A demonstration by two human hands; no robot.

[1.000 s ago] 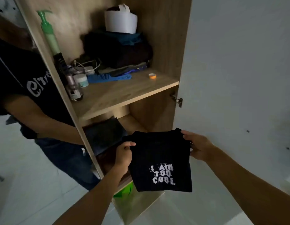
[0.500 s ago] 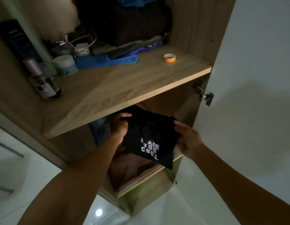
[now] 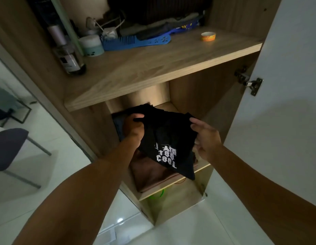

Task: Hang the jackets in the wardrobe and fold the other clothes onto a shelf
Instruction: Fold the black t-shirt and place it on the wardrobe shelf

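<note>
A folded black T-shirt with white lettering hangs between my hands at the mouth of the wardrobe's lower shelf. My left hand grips its left top corner, reaching into the compartment. My right hand pinches the right top corner with thumb and fingers. Under the shirt lies a folded brownish garment on that shelf, and a dark folded garment sits further back on the left, partly hidden by my left hand.
The upper shelf carries a blue comb, a small orange cap, a jar, bottles and dark clothes at the back. The white wardrobe door stands open on the right. A chair stands at the left.
I have leaned closer and lower toward the wardrobe. Both hands carried the black T-shirt from in front of the wardrobe into the lower shelf opening, above the brownish garment.
</note>
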